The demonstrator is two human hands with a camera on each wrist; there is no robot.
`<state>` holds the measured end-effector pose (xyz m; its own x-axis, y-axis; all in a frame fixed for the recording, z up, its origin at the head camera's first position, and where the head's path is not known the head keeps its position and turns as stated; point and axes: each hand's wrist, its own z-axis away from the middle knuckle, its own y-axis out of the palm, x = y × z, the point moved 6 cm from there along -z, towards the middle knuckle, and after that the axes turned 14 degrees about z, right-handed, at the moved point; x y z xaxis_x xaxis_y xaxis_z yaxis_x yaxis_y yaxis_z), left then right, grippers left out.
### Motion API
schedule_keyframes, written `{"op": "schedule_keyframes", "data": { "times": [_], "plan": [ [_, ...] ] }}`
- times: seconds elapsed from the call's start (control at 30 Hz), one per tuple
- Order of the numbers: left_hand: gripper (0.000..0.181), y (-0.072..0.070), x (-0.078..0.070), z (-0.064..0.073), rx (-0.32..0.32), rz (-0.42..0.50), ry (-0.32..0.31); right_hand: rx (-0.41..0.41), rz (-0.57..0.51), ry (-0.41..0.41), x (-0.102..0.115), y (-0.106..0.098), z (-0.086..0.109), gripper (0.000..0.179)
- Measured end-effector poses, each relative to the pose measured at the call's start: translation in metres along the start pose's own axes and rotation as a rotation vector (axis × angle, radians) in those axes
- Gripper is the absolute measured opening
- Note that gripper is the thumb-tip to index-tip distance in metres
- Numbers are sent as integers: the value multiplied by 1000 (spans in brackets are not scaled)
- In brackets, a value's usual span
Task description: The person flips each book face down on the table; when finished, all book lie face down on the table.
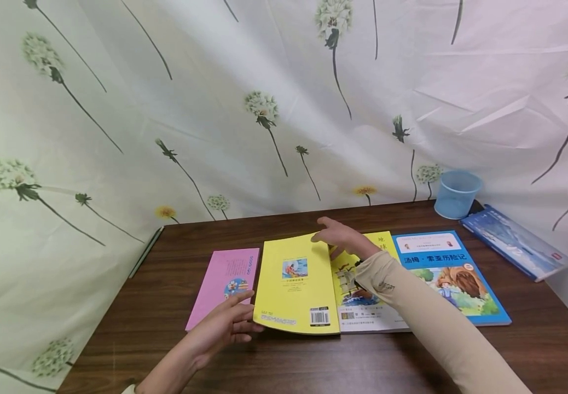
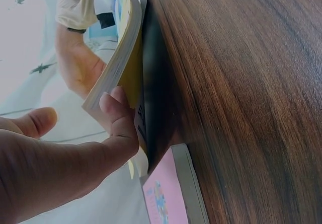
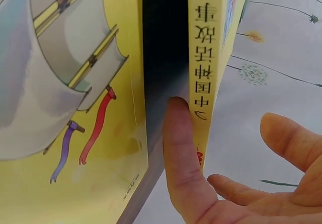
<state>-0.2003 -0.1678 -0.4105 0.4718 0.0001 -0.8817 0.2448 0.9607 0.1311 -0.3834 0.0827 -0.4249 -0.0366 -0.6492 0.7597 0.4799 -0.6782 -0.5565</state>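
Note:
A yellow book (image 1: pixel 296 301) lies back cover up between my hands, its lower left corner bent upward. My left hand (image 1: pixel 225 325) is at that corner; in the left wrist view its bent fingers (image 2: pixel 121 116) touch the page edges, with the thumb held apart. Over the book's upper right corner reaches my right hand (image 1: pixel 340 235). One straight right finger (image 3: pixel 181 158) lies along the yellow spine (image 3: pixel 204 68) in the right wrist view, the thumb spread away from it. Right beside that spine is another yellow book (image 1: pixel 355 290) with a ship cover, partly hidden by my right arm.
A pink book (image 1: pixel 222 279) lies to the left and a blue storybook (image 1: pixel 453 273) to the right, on a dark wooden table (image 1: pixel 303 364). At the back right stand a light blue mesh bin (image 1: pixel 456 197) and a blue box (image 1: pixel 515 243). A patterned curtain (image 1: pixel 205 109) borders the table.

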Motion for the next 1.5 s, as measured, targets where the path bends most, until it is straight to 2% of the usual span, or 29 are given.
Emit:
{"op": "schedule_keyframes", "data": {
  "times": [0.53, 0.87, 1.0, 1.27, 1.5],
  "plan": [
    [77, -3, 0, 1, 10, 8, -5, -1, 5, 21, -1, 5, -2, 75],
    [71, -3, 1, 2, 4, 2, -19, 6, 10, 20, -3, 8, -5, 74],
    [75, -4, 1, 3, 9, 2, -23, 9, 20, 25, -5, 10, -6, 75],
    [77, -4, 3, 4, 9, -6, -39, 38, 32, -34, -4, 13, -6, 72],
    [76, -5, 3, 6, 29, -18, -48, 21, 58, -45, -1, 12, -6, 71]
  ]
}}
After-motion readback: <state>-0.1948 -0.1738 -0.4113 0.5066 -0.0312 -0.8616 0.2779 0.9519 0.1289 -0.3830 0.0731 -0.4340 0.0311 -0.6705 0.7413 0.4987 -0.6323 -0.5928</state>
